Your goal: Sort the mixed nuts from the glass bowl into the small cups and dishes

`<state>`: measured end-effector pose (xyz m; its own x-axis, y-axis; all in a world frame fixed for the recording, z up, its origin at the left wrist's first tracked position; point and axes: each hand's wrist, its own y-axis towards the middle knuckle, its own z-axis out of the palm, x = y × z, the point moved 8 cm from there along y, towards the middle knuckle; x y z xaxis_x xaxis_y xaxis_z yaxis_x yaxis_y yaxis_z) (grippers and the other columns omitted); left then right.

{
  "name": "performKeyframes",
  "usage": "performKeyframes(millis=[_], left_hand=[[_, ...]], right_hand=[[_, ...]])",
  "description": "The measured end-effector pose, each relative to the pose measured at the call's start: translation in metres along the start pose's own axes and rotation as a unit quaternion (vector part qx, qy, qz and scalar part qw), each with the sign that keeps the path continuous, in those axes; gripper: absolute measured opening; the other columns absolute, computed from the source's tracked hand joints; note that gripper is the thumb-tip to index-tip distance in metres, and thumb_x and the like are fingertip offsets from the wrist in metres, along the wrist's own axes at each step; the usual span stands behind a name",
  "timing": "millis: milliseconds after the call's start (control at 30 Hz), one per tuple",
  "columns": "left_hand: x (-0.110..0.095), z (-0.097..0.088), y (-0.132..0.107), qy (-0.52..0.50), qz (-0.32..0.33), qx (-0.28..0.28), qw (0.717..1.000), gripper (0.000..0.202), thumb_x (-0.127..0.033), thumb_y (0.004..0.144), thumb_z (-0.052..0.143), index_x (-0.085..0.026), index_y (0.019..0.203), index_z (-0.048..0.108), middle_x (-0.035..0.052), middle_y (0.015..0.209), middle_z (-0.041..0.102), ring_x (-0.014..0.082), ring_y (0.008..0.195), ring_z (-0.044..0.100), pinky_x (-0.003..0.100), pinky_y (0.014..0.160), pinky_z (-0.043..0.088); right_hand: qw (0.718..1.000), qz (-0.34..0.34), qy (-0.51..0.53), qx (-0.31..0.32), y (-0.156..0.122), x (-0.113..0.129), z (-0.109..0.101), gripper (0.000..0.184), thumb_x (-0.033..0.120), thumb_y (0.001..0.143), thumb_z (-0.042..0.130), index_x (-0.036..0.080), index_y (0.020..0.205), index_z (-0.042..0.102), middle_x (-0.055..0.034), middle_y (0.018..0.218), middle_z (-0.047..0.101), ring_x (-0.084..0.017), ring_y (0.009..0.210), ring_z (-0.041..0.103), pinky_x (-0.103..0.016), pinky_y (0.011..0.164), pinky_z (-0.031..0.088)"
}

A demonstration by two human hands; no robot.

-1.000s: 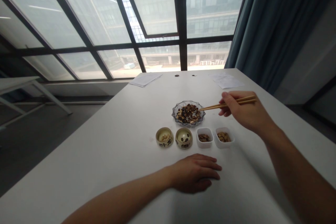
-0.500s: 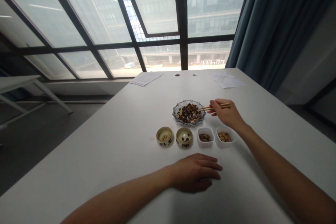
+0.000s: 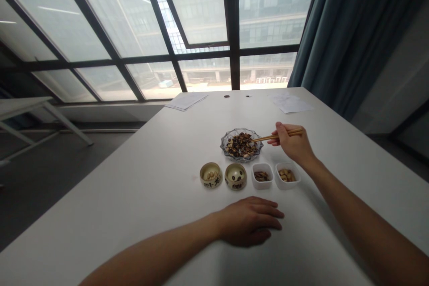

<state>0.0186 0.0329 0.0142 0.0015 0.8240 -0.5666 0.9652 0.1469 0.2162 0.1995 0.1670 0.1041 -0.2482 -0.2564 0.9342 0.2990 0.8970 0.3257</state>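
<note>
Drifting slightly rightward since the last frame, my right hand (image 3: 292, 144) is pinching wooden chopsticks (image 3: 278, 136), their tips reaching over the rim of the cut-glass dish (image 3: 221, 145) of mixed nuts and seeds (image 3: 240, 145). My left hand (image 3: 250, 222) is lying spread on the white counter (image 3: 134, 187), near two ceramic cups (image 3: 211, 175) (image 3: 235, 176) and two white tubs (image 3: 262, 176) (image 3: 287, 175).

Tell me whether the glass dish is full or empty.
Full: the glass dish holds a heaped mix of dark seeds and pale nuts, filling its bowl almost to the rim. The chopsticks in the right hand reach over its edge.
</note>
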Motion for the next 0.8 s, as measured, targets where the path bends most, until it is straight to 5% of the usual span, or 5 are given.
performKeyframes(millis=[233,367,567,800], left_hand=[[0.001,0.000,-0.001,-0.008,-0.005,0.005,1.000,0.036,-0.027,0.097,0.056,-0.022,0.132,0.065,0.0092,0.149,0.063,0.0248,0.147,0.050,0.040,0.125,0.039],[0.000,-0.001,0.000,-0.011,-0.004,0.001,1.000,0.036,-0.026,0.097,0.056,-0.022,0.131,0.065,0.0093,0.148,0.063,0.0250,0.147,0.051,0.040,0.125,0.040],[-0.001,-0.002,0.000,-0.006,0.000,-0.001,1.000,0.035,-0.026,0.098,0.055,-0.021,0.131,0.065,0.0092,0.148,0.063,0.0242,0.147,0.051,0.039,0.125,0.039],[-0.001,-0.001,0.000,-0.007,0.003,-0.002,1.000,0.036,-0.026,0.097,0.056,-0.022,0.132,0.064,0.0093,0.148,0.063,0.0242,0.147,0.050,0.039,0.125,0.039]], right_hand=[[0.999,-0.022,-0.027,-0.010,-0.016,0.072,-0.034,0.058,0.073,0.084,0.071,0.015,0.076,0.074,-0.0130,0.072,0.078,-0.028,0.061,0.079,-0.032,0.053,0.066],[0.995,0.008,-0.085,0.053,-0.039,0.101,-0.042,0.055,0.070,0.085,0.072,0.015,0.076,0.076,-0.0135,0.069,0.077,-0.029,0.058,0.078,-0.034,0.050,0.066],[0.979,0.025,-0.125,0.161,-0.063,0.112,-0.029,0.049,0.063,0.090,0.072,0.017,0.075,0.076,-0.0108,0.068,0.077,-0.028,0.061,0.078,-0.029,0.048,0.063],[0.981,0.008,-0.133,0.142,-0.062,0.113,-0.022,0.048,0.061,0.094,0.068,0.018,0.075,0.074,-0.0090,0.070,0.077,-0.026,0.060,0.077,-0.027,0.045,0.060]])
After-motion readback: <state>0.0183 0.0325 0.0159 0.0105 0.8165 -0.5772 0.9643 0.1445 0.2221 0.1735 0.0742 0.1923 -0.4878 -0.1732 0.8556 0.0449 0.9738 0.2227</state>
